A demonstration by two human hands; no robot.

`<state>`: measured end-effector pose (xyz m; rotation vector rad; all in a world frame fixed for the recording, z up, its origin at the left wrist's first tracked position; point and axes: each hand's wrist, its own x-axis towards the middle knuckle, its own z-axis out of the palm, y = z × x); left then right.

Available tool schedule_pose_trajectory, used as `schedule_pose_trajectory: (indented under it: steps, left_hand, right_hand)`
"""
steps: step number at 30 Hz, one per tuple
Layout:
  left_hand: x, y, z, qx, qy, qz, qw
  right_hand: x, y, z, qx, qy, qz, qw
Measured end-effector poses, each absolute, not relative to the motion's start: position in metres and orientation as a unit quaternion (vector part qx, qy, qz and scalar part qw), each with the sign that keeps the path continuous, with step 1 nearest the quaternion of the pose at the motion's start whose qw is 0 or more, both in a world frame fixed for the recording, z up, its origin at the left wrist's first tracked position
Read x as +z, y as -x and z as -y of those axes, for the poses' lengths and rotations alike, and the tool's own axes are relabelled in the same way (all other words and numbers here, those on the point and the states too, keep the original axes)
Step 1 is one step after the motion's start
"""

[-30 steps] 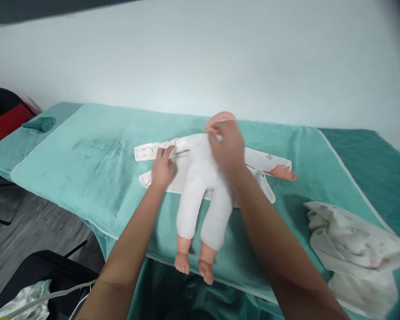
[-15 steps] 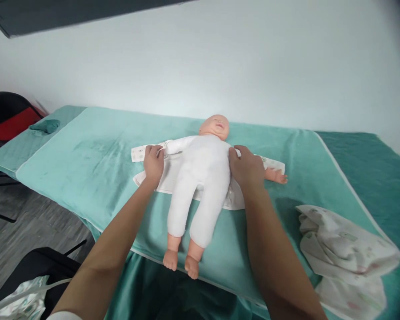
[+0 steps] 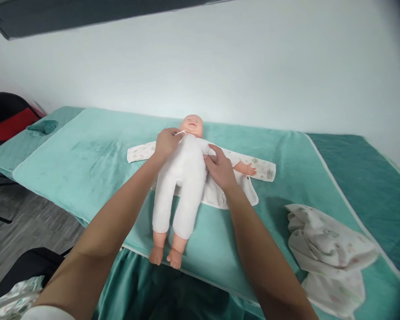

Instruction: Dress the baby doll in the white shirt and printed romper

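Observation:
A baby doll (image 3: 183,178) with a white cloth body lies on its back on an opened white printed garment (image 3: 216,193), head toward the wall. My left hand (image 3: 166,143) is closed at the doll's left shoulder, pinching a thin white tie beside the neck. My right hand (image 3: 220,169) rests on the doll's other side near the armpit, fingers curled against the body and the garment. The doll's bare arm (image 3: 245,168) lies on the garment's spread sleeve. Its bare feet (image 3: 165,257) reach the mat's front edge.
A teal padded mat (image 3: 86,164) covers the table, with darker teal cloth (image 3: 363,173) to the right. A crumpled white printed cloth (image 3: 326,249) lies at the right front. A small teal cloth (image 3: 42,126) sits far left. A black and red chair (image 3: 6,118) stands beyond.
My left hand moved from the left sleeve up to the doll's neck and pinched a tie. My right hand shifted from the garment's right side onto the doll's flank. The doll's arm now lies bare.

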<state>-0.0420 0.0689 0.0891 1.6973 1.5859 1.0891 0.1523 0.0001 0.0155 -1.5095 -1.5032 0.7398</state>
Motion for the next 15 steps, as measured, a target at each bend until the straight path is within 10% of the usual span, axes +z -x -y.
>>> schedule_pose_trajectory:
  steps: [7, 15]
  left_hand:
    - [0.147, 0.044, -0.031, 0.202, -0.662, -0.533, 0.487]
    - [0.098, 0.047, -0.037, 0.333, -0.736, -0.545, 0.224]
  right_hand:
    - [0.018, -0.155, 0.002, 0.292, 0.602, 0.619, 0.411]
    - [0.013, -0.187, -0.01, 0.194, 0.681, 0.494, 0.505]
